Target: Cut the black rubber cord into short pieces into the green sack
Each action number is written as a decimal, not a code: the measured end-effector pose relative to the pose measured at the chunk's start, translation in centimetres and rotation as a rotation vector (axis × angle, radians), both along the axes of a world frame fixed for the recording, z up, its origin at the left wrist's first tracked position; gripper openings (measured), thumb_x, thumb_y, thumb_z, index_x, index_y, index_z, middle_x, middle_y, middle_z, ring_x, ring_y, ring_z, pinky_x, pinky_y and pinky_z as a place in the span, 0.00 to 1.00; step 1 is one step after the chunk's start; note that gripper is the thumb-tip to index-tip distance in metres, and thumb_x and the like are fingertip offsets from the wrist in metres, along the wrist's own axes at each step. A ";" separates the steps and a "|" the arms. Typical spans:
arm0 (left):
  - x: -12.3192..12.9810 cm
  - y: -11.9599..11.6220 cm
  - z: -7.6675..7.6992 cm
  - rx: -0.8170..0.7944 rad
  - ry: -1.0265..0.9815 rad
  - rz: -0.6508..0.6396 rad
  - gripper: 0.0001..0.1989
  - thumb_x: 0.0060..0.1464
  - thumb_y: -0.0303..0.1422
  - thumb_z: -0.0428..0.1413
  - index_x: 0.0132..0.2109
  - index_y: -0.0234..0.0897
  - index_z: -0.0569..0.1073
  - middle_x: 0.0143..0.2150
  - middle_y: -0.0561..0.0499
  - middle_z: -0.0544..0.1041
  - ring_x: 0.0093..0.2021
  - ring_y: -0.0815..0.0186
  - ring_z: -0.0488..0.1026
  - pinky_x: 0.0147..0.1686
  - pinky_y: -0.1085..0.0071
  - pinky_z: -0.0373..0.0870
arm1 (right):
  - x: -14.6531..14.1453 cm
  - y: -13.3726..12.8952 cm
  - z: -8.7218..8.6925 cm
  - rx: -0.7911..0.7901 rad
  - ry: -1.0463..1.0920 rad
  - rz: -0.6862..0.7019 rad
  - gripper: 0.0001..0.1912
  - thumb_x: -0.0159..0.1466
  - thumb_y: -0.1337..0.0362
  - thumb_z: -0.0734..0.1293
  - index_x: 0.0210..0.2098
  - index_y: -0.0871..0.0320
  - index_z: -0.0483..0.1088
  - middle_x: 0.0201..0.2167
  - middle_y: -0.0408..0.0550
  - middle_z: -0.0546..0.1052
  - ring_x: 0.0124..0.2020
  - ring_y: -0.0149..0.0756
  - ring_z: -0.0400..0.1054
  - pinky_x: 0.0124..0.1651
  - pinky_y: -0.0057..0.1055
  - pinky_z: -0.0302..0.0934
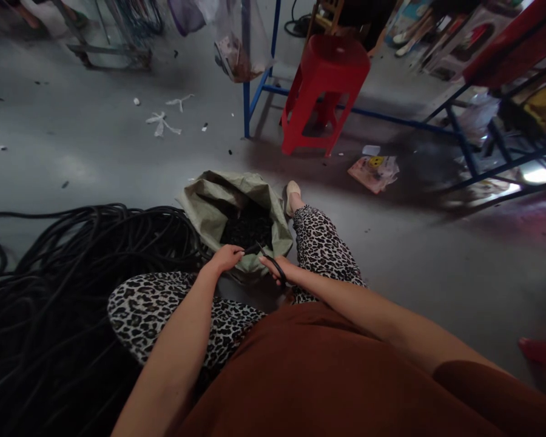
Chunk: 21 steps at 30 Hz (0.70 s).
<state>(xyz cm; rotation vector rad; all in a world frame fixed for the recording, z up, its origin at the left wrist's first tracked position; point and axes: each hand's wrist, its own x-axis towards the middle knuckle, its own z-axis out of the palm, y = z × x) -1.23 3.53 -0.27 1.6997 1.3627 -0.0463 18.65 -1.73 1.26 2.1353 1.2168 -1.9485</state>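
My left hand [228, 257] is closed on a short black piece of tubing [252, 249] over the near rim of an open green woven sack [206, 213]. Just to the right, my right hand [276, 268] grips black-handled scissors [279, 271], their blades pointing up and left beside the tubing's end. Many small black pieces [248, 229] lie inside the sack. A large heap of long black tubing [113, 237] spreads over the floor left of the sack, partly behind my left leg.
Beyond the sack stand a red plastic stool [334, 60] and a blue metal frame [247, 109] with a plastic bag hanging on it. A crumpled plastic bag [374, 174] and white scraps [162, 124] lie on the floor. Other people's feet [407, 44] show at the top.
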 end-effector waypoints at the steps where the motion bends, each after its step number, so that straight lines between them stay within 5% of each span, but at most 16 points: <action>1: 0.0 0.0 -0.1 0.003 0.004 -0.010 0.18 0.51 0.35 0.47 0.43 0.33 0.76 0.30 0.50 0.77 0.29 0.67 0.71 0.30 0.75 0.63 | 0.0 0.0 0.0 -0.003 -0.006 0.003 0.26 0.59 0.43 0.59 0.23 0.61 0.63 0.10 0.41 0.63 0.08 0.27 0.58 0.09 0.20 0.52; 13: 0.1 0.0 -0.2 0.033 0.074 0.033 0.17 0.51 0.35 0.48 0.42 0.34 0.77 0.29 0.49 0.77 0.30 0.65 0.71 0.30 0.74 0.63 | 0.4 0.1 0.5 0.004 -0.040 -0.015 0.25 0.59 0.44 0.61 0.23 0.61 0.62 0.09 0.40 0.61 0.08 0.27 0.57 0.10 0.20 0.52; 21: 0.0 0.5 -1.1 0.079 0.003 0.166 0.19 0.52 0.37 0.47 0.45 0.33 0.75 0.31 0.49 0.78 0.30 0.67 0.72 0.32 0.75 0.66 | 0.3 -0.4 0.4 -0.164 0.107 -0.105 0.25 0.61 0.42 0.56 0.28 0.61 0.62 0.13 0.41 0.65 0.11 0.30 0.62 0.13 0.23 0.56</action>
